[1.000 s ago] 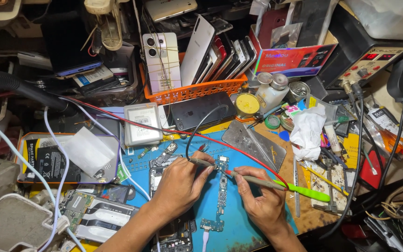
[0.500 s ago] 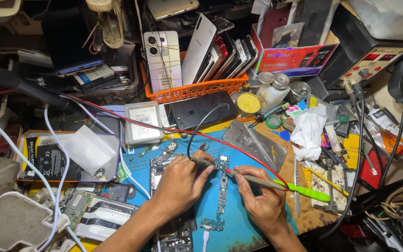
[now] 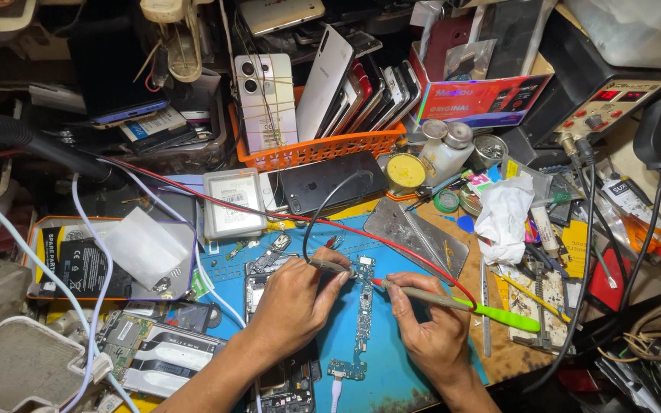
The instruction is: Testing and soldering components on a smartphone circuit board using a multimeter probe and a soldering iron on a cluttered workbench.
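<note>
Setting: crowded repair counter (image 3: 499,348) with a blue mat (image 3: 392,359) at its near middle; every place below is given relative to the board.
Board: long, narrow circuit board (image 3: 362,317) lying flat and lengthwise on the mat, between the two hands, laid bare so its upper end can be reached from both sides.
Left hand: left hand (image 3: 294,306) rests on the mat just left of the board, fingers curled closed round a black-leaded probe (image 3: 329,265), its tip at or near the board's upper end; contact too small to tell.
Right hand: right hand (image 3: 426,325) rests just right of the board, fingers pinched shut on a probe (image 3: 453,302) held like a pen, red tip aimed at the board's upper end, green rear end pointing away to the right.
Hold: both wrists bear on the mat, seemingly to steady the fine tips.
Leads: red wire (image 3: 269,214) and black wire (image 3: 323,210) run up and away behind the board, clear of the hands.
Opened phone: phone body (image 3: 258,279) left of the board, partly under the left hand.
Metal plate: grey plate (image 3: 415,233) up and right of the board.
Basket: orange basket (image 3: 319,151) of upright phones, well behind the board.
Dark phone: black phone (image 3: 330,183) flat, behind the board, in front of the basket.
Tissue: white tissue (image 3: 503,218) to the right, beyond the plate.
Battery pack: black pack (image 3: 78,268) in a tray, far left.
Bench unit: black unit (image 3: 613,95) with red displays, far right and behind.
</note>
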